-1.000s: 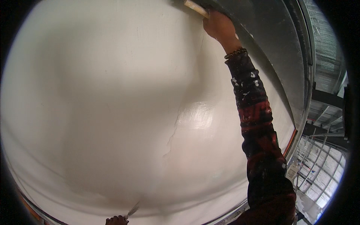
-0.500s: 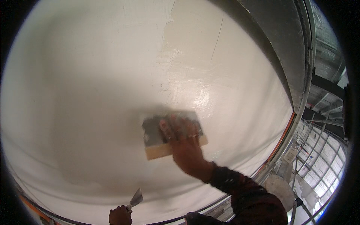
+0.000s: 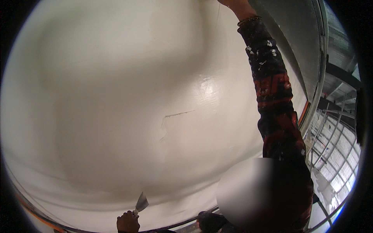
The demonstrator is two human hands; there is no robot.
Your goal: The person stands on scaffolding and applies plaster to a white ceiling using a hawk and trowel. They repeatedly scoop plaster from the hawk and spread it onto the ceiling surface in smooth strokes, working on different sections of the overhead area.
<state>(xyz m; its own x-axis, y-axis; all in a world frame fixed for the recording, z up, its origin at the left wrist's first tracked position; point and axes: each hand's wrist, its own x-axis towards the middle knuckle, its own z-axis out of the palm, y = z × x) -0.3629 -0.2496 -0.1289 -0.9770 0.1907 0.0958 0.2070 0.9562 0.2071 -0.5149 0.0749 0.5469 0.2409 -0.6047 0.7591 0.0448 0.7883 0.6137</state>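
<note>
My left hand (image 3: 128, 222) is closed on a putty knife (image 3: 140, 201) at the bottom, its metal blade pointing up against the backdrop of the pale plastered surface (image 3: 116, 97). My right arm, in a dark red-and-black sleeve with white specks, reaches up the right side. Its hand (image 3: 237, 7) is cut off by the top edge, so its fingers and whatever they hold are hidden. A thin ridge crosses the middle of the plaster, beside a glossy patch.
A dark grey panel (image 3: 299, 42) borders the plaster on the right, with an orange edge strip below it. Beyond are metal scaffold tubes, roof beams (image 3: 342, 73) and a gridded window wall (image 3: 338, 155). A blurred round patch covers the lower right.
My right hand, seen mid-surface half a second ago with a flat trowel, has moved up out to the top edge. My left hand with the putty knife has shifted slightly right.
</note>
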